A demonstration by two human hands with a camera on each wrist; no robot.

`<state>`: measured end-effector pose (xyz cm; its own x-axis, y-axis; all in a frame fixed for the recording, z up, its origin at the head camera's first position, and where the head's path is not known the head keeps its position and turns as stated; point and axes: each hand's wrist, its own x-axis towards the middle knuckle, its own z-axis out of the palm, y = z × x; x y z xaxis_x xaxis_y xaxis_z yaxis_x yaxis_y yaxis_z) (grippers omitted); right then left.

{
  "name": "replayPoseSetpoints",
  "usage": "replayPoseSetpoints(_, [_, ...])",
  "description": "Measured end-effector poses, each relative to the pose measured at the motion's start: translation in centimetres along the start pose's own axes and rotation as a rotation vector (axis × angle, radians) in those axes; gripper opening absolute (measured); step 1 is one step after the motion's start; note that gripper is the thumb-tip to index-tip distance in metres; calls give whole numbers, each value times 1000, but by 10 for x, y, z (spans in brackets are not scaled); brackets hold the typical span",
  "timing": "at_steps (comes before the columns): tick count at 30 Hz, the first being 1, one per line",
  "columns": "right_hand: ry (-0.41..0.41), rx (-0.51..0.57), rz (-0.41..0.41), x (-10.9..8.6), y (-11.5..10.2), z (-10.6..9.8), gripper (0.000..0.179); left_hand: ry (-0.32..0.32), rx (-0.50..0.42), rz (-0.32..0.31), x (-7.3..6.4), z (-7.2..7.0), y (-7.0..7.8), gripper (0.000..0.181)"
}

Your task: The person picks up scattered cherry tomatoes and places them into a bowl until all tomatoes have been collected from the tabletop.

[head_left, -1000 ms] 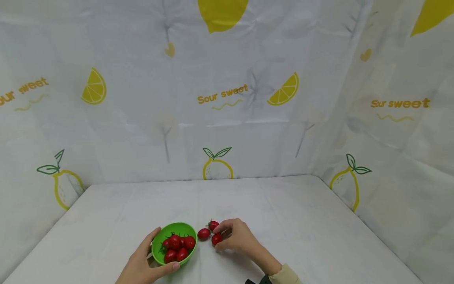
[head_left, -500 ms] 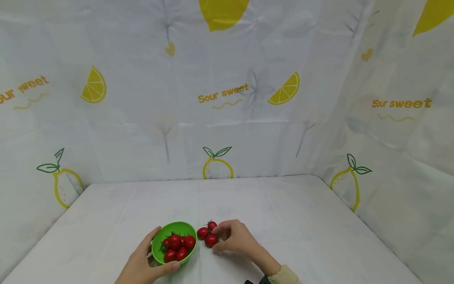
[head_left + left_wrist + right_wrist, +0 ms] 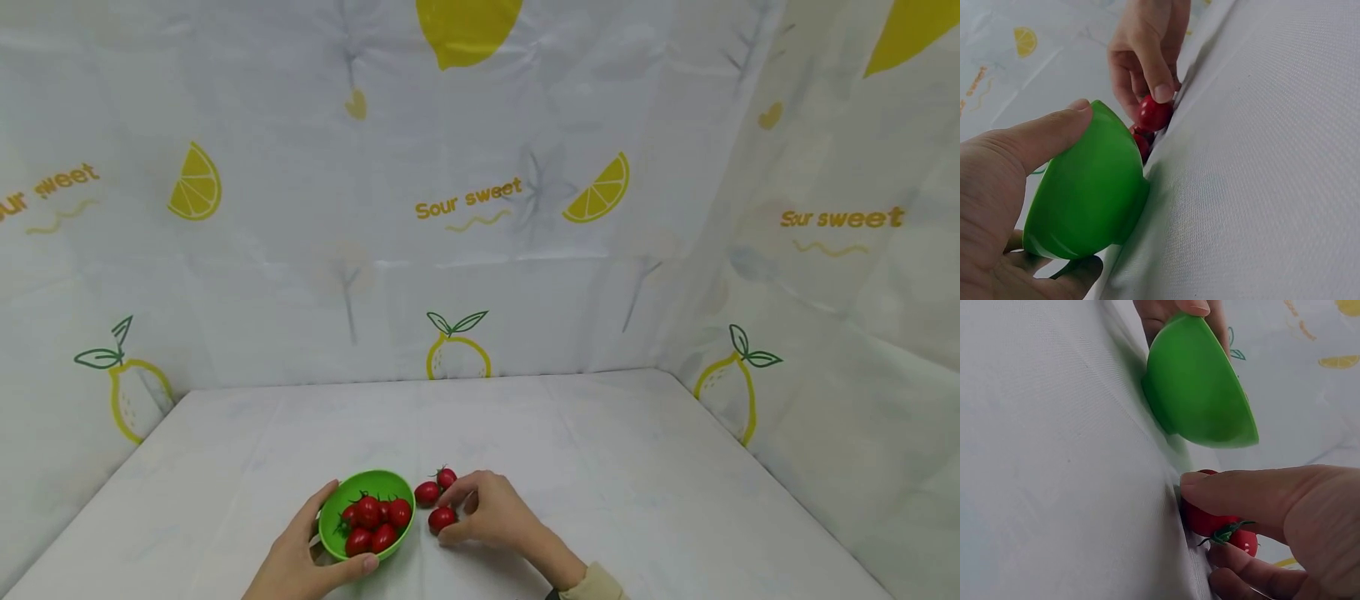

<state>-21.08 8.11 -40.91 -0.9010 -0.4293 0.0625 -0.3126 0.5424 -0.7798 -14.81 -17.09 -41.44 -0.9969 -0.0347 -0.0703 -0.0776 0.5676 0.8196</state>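
Observation:
My left hand [image 3: 303,554] holds a green bowl [image 3: 1088,187] by its rim, thumb on the near side and fingers round the left. Several red cherry tomatoes [image 3: 368,512] with green stems lie in the bowl. Right of it, my right hand [image 3: 491,512] pinches one cherry tomato [image 3: 442,521] between thumb and fingers, low at the table surface. Its green stem [image 3: 1225,532] points toward the palm in the right wrist view. Two more tomatoes lie just behind: one [image 3: 427,493] near the bowl's rim, the other [image 3: 446,477] farther back.
A white cloth covers the table [image 3: 600,467]. Behind and at both sides hang white sheets [image 3: 480,275] printed with lemons and lettering; their lower edges meet the table's far and side edges.
My right hand has shifted slightly left and nearer to me, and the pinched tomato has moved with it. The left hand and the bowl stay where they were.

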Motion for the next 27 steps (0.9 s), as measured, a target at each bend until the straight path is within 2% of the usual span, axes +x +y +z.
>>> replayPoseSetpoints(9, [-19, 26, -38, -2, -2, -1, 26, -7, -19, 1, -1, 0, 0, 102])
replayPoseSetpoints(14, [7, 57, -50, -1, -1, -1, 24, -4, -12, 7, -1, 0, -1, 102])
replayPoseSetpoints(19, [49, 91, -35, 0, 1, -2, 24, -1, -11, 13, 0, 0, -1, 102])
replayPoseSetpoints(27, [66, 112, -14, 3, 2, -3, 27, -10, -43, 17, 0, 0, 0, 102])
